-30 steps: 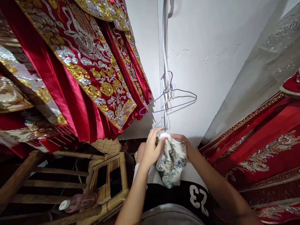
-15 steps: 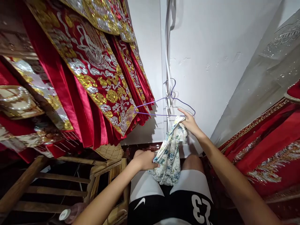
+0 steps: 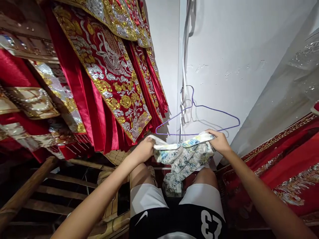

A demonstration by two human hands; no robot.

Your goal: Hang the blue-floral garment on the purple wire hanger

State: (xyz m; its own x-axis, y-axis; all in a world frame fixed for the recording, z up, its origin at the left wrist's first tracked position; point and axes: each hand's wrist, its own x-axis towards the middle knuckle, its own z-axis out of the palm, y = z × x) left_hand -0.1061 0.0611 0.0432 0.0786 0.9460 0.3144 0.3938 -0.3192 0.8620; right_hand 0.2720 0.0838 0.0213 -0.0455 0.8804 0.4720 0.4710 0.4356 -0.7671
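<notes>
A white cloth with a blue and green floral print (image 3: 183, 157) is stretched between both hands, just under a purple wire hanger (image 3: 199, 119) that hangs on the white wall. My left hand (image 3: 144, 149) is closed on the cloth's left end. My right hand (image 3: 219, 142) is closed on its right end, close to the hanger's lower bar. The rest of the cloth droops down between my knees.
Red robes with gold and silver embroidery (image 3: 112, 76) hang at the left. More red embroidered fabric (image 3: 281, 166) lies at the right under a clear plastic cover (image 3: 286, 86). A bamboo stool (image 3: 74, 196) stands at lower left. A white cable strip (image 3: 184, 66) runs down the wall.
My left hand rose from my lap to the cloth's left end. The cloth, bunched before, is now spread wide under the hanger. The view shifted slightly.
</notes>
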